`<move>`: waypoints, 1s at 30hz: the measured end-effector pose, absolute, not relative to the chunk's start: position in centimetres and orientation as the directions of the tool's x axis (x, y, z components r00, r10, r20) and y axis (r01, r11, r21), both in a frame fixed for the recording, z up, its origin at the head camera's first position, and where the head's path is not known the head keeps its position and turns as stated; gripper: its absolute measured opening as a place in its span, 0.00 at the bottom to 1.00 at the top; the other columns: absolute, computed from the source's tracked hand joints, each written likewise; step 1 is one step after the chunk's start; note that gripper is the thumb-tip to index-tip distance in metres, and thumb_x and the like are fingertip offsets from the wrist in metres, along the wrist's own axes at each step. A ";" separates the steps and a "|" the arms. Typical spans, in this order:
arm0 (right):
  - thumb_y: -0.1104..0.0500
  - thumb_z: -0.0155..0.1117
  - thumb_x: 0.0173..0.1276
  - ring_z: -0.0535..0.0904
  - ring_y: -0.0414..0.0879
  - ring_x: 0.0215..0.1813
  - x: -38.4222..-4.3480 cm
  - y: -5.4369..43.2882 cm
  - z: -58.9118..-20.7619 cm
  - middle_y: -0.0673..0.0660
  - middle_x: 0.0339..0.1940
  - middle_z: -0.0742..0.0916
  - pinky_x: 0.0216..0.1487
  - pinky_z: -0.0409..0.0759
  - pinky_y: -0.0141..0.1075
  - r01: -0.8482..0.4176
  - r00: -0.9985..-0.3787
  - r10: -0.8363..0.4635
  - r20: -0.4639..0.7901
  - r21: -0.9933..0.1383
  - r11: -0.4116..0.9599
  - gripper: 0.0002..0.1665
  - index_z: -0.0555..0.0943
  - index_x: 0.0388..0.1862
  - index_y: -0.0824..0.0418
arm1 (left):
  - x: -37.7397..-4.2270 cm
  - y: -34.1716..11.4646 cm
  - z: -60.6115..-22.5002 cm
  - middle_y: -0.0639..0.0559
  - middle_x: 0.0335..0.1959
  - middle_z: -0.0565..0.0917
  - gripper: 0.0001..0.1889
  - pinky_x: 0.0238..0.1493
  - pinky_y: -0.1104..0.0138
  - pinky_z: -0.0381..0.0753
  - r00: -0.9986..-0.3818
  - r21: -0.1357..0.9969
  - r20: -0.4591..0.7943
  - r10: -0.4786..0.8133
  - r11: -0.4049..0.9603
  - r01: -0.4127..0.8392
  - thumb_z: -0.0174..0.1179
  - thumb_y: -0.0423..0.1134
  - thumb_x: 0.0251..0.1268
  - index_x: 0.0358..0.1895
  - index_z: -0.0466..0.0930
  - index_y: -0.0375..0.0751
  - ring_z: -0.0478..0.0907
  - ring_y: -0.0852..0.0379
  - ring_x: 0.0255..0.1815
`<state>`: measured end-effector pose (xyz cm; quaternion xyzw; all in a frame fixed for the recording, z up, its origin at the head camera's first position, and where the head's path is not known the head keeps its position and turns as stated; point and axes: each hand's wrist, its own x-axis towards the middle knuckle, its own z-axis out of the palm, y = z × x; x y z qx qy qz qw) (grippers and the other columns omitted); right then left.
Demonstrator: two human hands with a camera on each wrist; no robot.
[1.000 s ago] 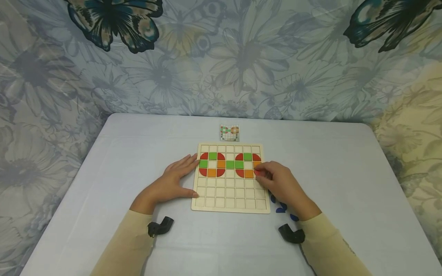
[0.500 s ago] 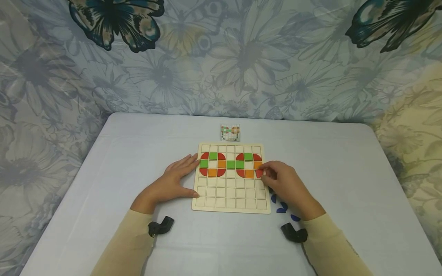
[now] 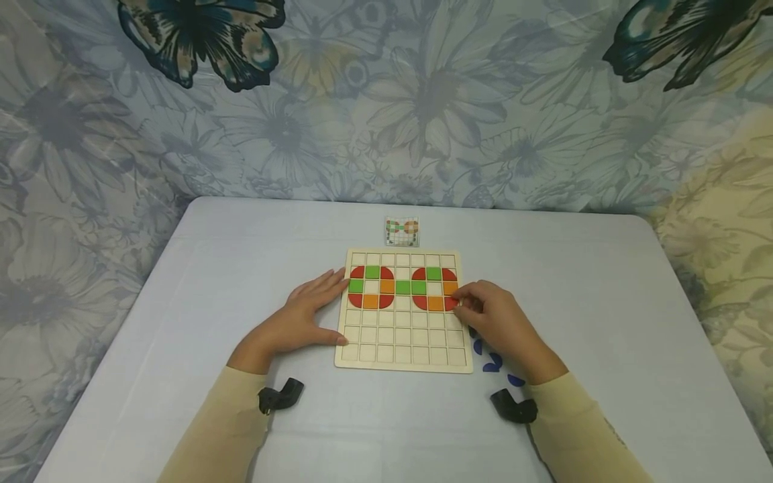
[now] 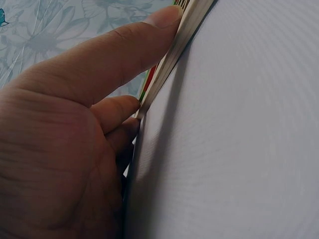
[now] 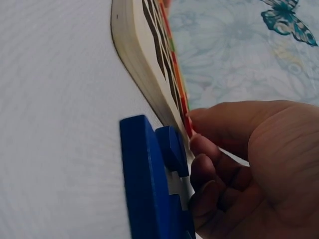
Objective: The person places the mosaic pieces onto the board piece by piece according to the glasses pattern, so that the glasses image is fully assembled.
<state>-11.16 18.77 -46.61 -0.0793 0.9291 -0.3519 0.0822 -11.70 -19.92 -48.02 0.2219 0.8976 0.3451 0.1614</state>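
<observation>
A wooden grid board (image 3: 398, 335) lies on the table, with red quarter-round tiles and green and orange square tiles forming two rounded shapes joined by green squares. My left hand (image 3: 296, 318) spreads its fingers along the board's left edge; in the left wrist view the thumb (image 4: 124, 55) touches the rim. At the board's right edge, my right hand (image 3: 498, 318) pinches a red quarter-round tile (image 3: 449, 304) that lies in its cell below an orange square. The right wrist view shows the thumb and fingertips at that red tile, its far part hidden.
Several blue half-round pieces (image 3: 492, 365) lie on the table right of the board, partly under my right hand. A small pattern card (image 3: 402, 232) lies behind the board. Black wrist cameras (image 3: 513, 407) sit on both wrists. A floral curtain (image 3: 386, 134) hangs behind the table.
My right hand has turned and settled the red quarter-round tile into its cell, moving slightly right. My left hand has stayed at the board's left edge.
</observation>
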 end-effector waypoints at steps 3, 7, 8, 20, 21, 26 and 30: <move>0.64 0.74 0.74 0.77 0.50 0.39 -11.1 18.8 -46.6 0.53 0.37 0.82 0.36 0.78 0.38 -0.095 -0.973 -0.213 -0.094 -0.672 0.734 0.13 0.90 0.55 0.62 | -11.7 -20.0 -48.1 0.58 0.90 0.50 0.61 0.84 0.45 0.39 -0.850 0.692 -0.133 0.510 0.661 0.288 0.85 0.58 0.53 0.89 0.59 0.45 0.40 0.51 0.90; 0.61 0.74 0.75 0.77 0.50 0.40 -11.1 18.9 -46.5 0.53 0.38 0.82 0.36 0.78 0.38 -0.092 -0.970 -0.221 -0.098 -0.696 0.712 0.14 0.89 0.57 0.61 | -11.7 -19.9 -48.2 0.58 0.90 0.50 0.61 0.84 0.44 0.40 -0.850 0.694 -0.134 0.510 0.660 0.287 0.84 0.58 0.54 0.89 0.59 0.45 0.40 0.51 0.90; 0.60 0.74 0.76 0.77 0.50 0.40 -11.0 19.0 -46.5 0.53 0.39 0.82 0.37 0.79 0.39 -0.079 -0.971 -0.215 -0.104 -0.708 0.702 0.15 0.89 0.59 0.61 | -11.7 -19.9 -48.2 0.58 0.90 0.50 0.61 0.84 0.44 0.40 -0.849 0.695 -0.136 0.510 0.660 0.285 0.84 0.58 0.54 0.89 0.59 0.45 0.40 0.51 0.90; 0.42 0.47 0.92 0.83 0.57 0.54 -10.0 22.0 -45.8 0.60 0.53 0.88 0.52 0.84 0.36 0.000 -0.975 -0.205 -0.089 -0.918 0.397 0.31 0.78 0.74 0.64 | -11.7 -19.9 -48.1 0.57 0.90 0.50 0.61 0.84 0.44 0.40 -0.848 0.692 -0.138 0.512 0.662 0.287 0.85 0.57 0.54 0.89 0.59 0.45 0.40 0.51 0.90; 0.42 0.43 0.93 0.83 0.56 0.55 -9.9 22.4 -45.8 0.61 0.54 0.88 0.53 0.84 0.35 -0.014 -0.974 -0.216 -0.073 -0.926 0.377 0.33 0.77 0.74 0.66 | -11.7 -19.9 -48.1 0.57 0.90 0.50 0.61 0.84 0.44 0.40 -0.848 0.692 -0.139 0.511 0.662 0.286 0.85 0.57 0.54 0.89 0.59 0.45 0.40 0.51 0.90; 0.43 0.32 0.94 0.85 0.53 0.56 -9.2 24.3 -46.4 0.67 0.57 0.86 0.53 0.84 0.33 -0.066 -0.963 -0.271 -0.012 -0.958 0.278 0.39 0.74 0.75 0.73 | -11.7 -19.9 -48.0 0.57 0.90 0.50 0.61 0.84 0.44 0.40 -0.848 0.692 -0.142 0.510 0.664 0.283 0.85 0.57 0.54 0.89 0.59 0.45 0.41 0.51 0.90; 0.48 0.31 0.95 0.85 0.52 0.56 -8.5 25.5 -46.7 0.72 0.58 0.85 0.53 0.84 0.33 -0.101 -0.951 -0.308 0.025 -0.967 0.235 0.37 0.75 0.72 0.77 | -11.7 -19.9 -48.0 0.57 0.90 0.50 0.61 0.84 0.44 0.40 -0.847 0.693 -0.140 0.512 0.662 0.285 0.85 0.57 0.54 0.89 0.59 0.45 0.40 0.51 0.90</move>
